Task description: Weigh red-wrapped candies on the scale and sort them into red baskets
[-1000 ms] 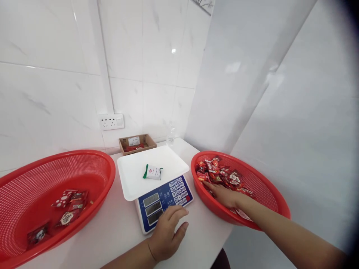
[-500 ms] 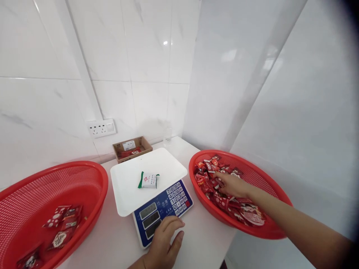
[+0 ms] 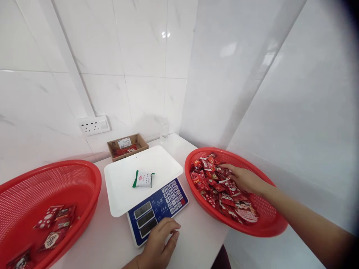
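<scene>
My right hand (image 3: 243,178) reaches into the right red basket (image 3: 269,224), fingers stretched over the heap of red candy packets (image 3: 215,183) and touching them. My left hand (image 3: 158,244) rests on the white table at the front edge of the blue scale (image 3: 155,211), fingers loosely curled, holding nothing. A white and green packet (image 3: 143,178) lies on the scale's white tray (image 3: 123,186).
A left red basket (image 3: 84,175) holds several red packets (image 3: 53,224). A small cardboard box (image 3: 126,145) stands at the back by the tiled wall, below a wall socket (image 3: 94,125). A clear bottle (image 3: 164,131) is in the corner. The table edge runs under the right basket.
My right hand has moved from the near side of the right basket to its far side, across the packets. The view has drifted right and down. My left hand stays by the scale.
</scene>
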The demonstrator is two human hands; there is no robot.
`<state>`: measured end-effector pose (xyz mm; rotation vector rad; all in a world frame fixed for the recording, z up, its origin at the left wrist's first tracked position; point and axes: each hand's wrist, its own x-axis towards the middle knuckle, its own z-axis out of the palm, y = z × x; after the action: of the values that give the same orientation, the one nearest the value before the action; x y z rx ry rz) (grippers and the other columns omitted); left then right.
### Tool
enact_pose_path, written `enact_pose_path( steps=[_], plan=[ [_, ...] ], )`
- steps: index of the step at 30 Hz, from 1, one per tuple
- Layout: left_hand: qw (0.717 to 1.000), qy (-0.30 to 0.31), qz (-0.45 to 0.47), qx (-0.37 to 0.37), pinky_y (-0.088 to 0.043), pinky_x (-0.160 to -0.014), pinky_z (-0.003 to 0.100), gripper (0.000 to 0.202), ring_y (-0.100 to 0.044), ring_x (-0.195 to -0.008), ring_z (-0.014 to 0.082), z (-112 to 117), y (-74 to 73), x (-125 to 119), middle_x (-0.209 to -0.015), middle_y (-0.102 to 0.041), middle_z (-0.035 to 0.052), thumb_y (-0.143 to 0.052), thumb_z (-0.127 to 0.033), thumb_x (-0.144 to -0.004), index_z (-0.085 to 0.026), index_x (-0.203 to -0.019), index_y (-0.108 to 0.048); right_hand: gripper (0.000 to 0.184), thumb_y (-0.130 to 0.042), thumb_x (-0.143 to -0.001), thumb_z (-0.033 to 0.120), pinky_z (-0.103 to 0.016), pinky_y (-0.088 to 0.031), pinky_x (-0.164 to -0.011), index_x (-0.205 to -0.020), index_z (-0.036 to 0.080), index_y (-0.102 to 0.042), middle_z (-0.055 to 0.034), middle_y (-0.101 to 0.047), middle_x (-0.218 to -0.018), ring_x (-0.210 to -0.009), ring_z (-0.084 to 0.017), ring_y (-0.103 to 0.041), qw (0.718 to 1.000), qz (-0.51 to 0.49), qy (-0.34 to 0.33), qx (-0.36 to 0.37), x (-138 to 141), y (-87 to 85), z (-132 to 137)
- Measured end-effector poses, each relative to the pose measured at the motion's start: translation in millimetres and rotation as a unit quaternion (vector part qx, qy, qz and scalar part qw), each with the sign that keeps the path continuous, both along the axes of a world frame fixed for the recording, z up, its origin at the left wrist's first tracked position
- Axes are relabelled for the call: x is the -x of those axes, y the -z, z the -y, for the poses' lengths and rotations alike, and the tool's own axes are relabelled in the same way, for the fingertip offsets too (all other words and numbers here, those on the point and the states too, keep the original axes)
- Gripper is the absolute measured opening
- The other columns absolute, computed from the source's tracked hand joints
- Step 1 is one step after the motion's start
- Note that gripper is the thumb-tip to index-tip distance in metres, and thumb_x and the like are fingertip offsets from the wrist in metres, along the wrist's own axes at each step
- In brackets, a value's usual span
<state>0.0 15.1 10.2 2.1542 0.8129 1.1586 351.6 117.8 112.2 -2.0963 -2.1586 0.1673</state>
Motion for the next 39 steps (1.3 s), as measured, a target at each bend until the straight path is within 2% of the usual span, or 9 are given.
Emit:
enact_pose_path(
  steps=[8,13,16,19,22,27,30,35,39],
  plan=[
    [1.0,0.0,0.011,0.022,-0.047,-0.074,0.022,0.015,-0.058,-0.082,0.0128,1.5,-0.5,-0.7,-0.09,-0.06,0.0056,-0.044,-0.015,-0.089,-0.018,-0.099,-0.054,0.057,-0.038,-0.086,0.025,-0.034,-0.046,-0.068,-0.141,0.028,-0.024,-0.0085,-0.068,-0.105,-0.094,-0.029,-0.064,0.997,0.071,0.011,0.017,21.6,-10.2,6.3],
    [1.0,0.002,0.005,0.025,-0.047,-0.072,0.023,0.015,-0.058,-0.078,0.0135,3.3,-2.1,-1.7,-0.087,-0.061,0.0062,-0.043,-0.017,-0.09,-0.017,-0.098,-0.056,0.056,-0.045,-0.084,0.033,-0.033,-0.047,-0.065,-0.137,0.026,-0.03,-0.0077,-0.07,-0.091,-0.086,-0.029,-0.065,1.0,0.02,0.02,0.002,47.9,-19.0,8.8],
    [1.0,0.001,-0.001,0.027,-0.048,-0.071,0.023,0.016,-0.058,-0.076,0.0137,5.4,-3.3,-2.2,-0.086,-0.062,0.0067,-0.043,-0.018,-0.089,-0.017,-0.096,-0.058,0.045,-0.048,-0.082,0.04,-0.035,-0.049,-0.071,-0.124,0.027,-0.043,-0.0062,-0.069,-0.097,-0.086,-0.027,-0.066,0.996,-0.073,0.024,-0.039,77.5,-26.6,7.5],
    [1.0,-0.004,-0.002,0.024,-0.048,-0.07,0.023,0.018,-0.059,-0.075,0.0142,6.5,-3.1,-2.3,-0.085,-0.063,0.0076,-0.044,-0.019,-0.088,-0.016,-0.095,-0.06,0.032,-0.049,-0.081,0.039,-0.035,-0.047,-0.084,-0.11,0.026,-0.05,-0.0049,-0.066,-0.108,-0.096,-0.024,-0.063,0.982,-0.171,-0.037,-0.066,116.2,-31.1,-0.1],
    [1.0,-0.015,-0.001,0.014,-0.049,-0.069,0.023,0.019,-0.06,-0.074,0.0148,6.7,-1.9,-2.2,-0.084,-0.064,0.008,-0.044,-0.02,-0.087,-0.015,-0.095,-0.061,0.034,-0.051,-0.08,0.038,-0.034,-0.046,-0.088,-0.111,0.024,-0.051,-0.0046,-0.065,-0.108,-0.099,-0.023,-0.061,0.963,-0.243,-0.103,-0.044,157.7,-32.6,-13.3],
    [1.0,-0.02,-0.009,-0.005,-0.05,-0.069,0.023,0.02,-0.062,-0.074,0.0151,6.2,-0.1,-2.5,-0.084,-0.066,0.0081,-0.045,-0.021,-0.086,-0.016,-0.096,-0.062,0.056,-0.051,-0.081,0.038,-0.031,-0.05,-0.071,-0.133,0.022,-0.037,-0.0005,-0.067,-0.077,-0.072,-0.018,-0.064,0.946,-0.308,-0.094,0.03,213.3,-32.6,-36.7],
    [1.0,-0.019,-0.013,-0.011,-0.05,-0.069,0.023,0.021,-0.062,-0.074,0.0155,5.6,1.4,-2.7,-0.084,-0.066,0.0083,-0.044,-0.021,-0.086,-0.016,-0.095,-0.062,0.061,-0.044,-0.084,0.043,-0.029,-0.051,-0.062,-0.138,0.018,-0.028,-0.0045,-0.067,-0.084,-0.068,-0.017,-0.063,0.942,-0.327,-0.071,0.039,232.7,-30.8,-46.8],
    [1.0,-0.021,-0.019,-0.003,-0.05,-0.071,0.023,0.02,-0.062,-0.075,0.0154,5.1,3.3,-1.9,-0.085,-0.066,0.0079,-0.045,-0.022,-0.086,-0.017,-0.096,-0.061,0.064,-0.041,-0.086,0.045,-0.03,-0.048,-0.087,-0.14,0.017,-0.023,-0.0147,-0.053,-0.126,-0.109,-0.019,-0.057,0.931,-0.359,-0.062,0.032,233.1,-29.7,-52.7],
    [1.0,-0.022,-0.011,0.003,-0.05,-0.07,0.023,0.019,-0.062,-0.076,0.0151,4.8,2.1,-1.3,-0.084,-0.066,0.007,-0.045,-0.021,-0.087,-0.017,-0.097,-0.061,0.06,-0.054,-0.079,0.043,-0.039,-0.04,-0.099,-0.134,0.023,-0.037,-0.0118,-0.048,-0.135,-0.122,-0.026,-0.046,0.949,-0.309,-0.063,-0.017,186.7,-28.7,-49.7]
  ],
)
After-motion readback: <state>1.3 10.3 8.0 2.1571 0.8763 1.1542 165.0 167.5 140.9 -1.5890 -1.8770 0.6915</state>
